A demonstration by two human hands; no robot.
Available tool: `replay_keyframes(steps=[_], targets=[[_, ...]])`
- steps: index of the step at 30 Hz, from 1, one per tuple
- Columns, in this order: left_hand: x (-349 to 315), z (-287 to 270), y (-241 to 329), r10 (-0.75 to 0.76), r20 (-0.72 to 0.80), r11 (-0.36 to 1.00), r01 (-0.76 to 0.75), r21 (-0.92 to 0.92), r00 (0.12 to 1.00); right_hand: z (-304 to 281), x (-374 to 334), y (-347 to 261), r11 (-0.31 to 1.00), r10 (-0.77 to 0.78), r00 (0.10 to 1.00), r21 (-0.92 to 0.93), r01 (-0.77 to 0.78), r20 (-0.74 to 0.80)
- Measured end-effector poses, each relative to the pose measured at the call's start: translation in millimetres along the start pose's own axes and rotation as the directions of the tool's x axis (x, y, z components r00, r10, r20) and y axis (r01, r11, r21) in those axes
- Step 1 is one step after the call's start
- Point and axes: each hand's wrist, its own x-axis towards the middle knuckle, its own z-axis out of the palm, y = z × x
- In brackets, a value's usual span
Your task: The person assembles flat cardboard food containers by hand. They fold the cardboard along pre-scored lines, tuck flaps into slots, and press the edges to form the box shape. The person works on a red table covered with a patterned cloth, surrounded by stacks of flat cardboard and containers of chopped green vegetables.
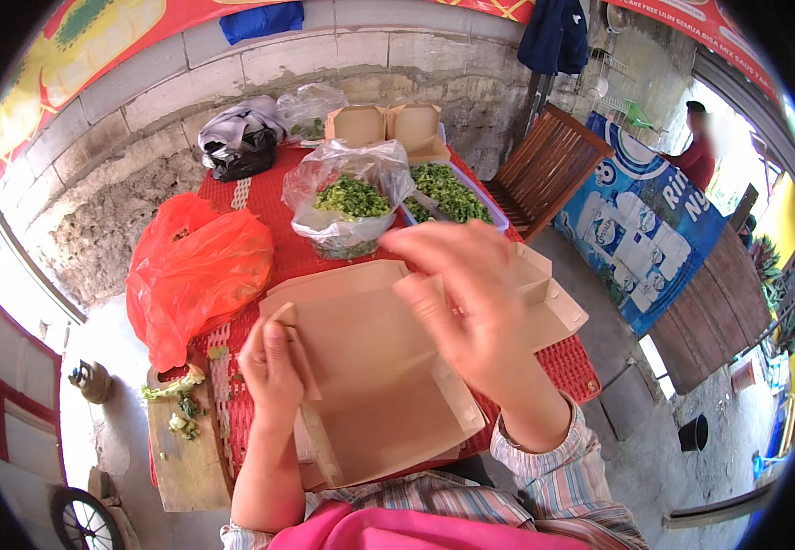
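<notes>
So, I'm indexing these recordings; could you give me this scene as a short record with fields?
left hand: pinches the left flap of an open brown cardboard box
left hand position
right hand: motion-blurred, fingers and thumb apart, over the right side of the box; contact unclear
greens: chopped, in a clear plastic bag and in a tray beyond the box
left side: red plastic bag; wooden board with vegetable scraps
surface: table with red cover
background: another person, upper right

The box [397, 426], plain brown card, lay open at the table's [563, 371] near edge, its lid [352, 307] spread away, a left flap [301, 362] standing up.
</notes>
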Motion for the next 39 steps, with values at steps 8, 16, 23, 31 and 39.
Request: replay_keyframes(steps=[8,16,23,31,39], targets=[[5.1,3.5,-11.5,-0.055,-0.027,0.992,0.052,-0.114,0.998,24.9,-72.9,42.2,0.837,0.43,0.896,0.322,-0.442,0.113],[21.4,14.5,53.5,0.397,0.306,0.535,-0.489,0.688,0.865,38.2,-85.0,41.9,0.964,0.261,0.965,0.041,-0.262,0.03],[22.3,56.9,60.3,0.193,0.691,0.468,-0.684,0.559,0.696,46.7,-89.4,30.4,0.968,0.222,0.971,0.094,-0.231,0.092],[25.1,63.5,62.0,0.142,0.681,0.584,-0.616,0.529,0.719,44.1,-94.4,18.7,0.907,0.36,0.922,0.181,-0.381,0.141],[26.9,61.4,73.2,0.072,0.692,0.624,-0.573,0.531,0.718,51.7,-97.7,28.7,0.904,0.283,0.959,0.333,-0.269,0.008]])
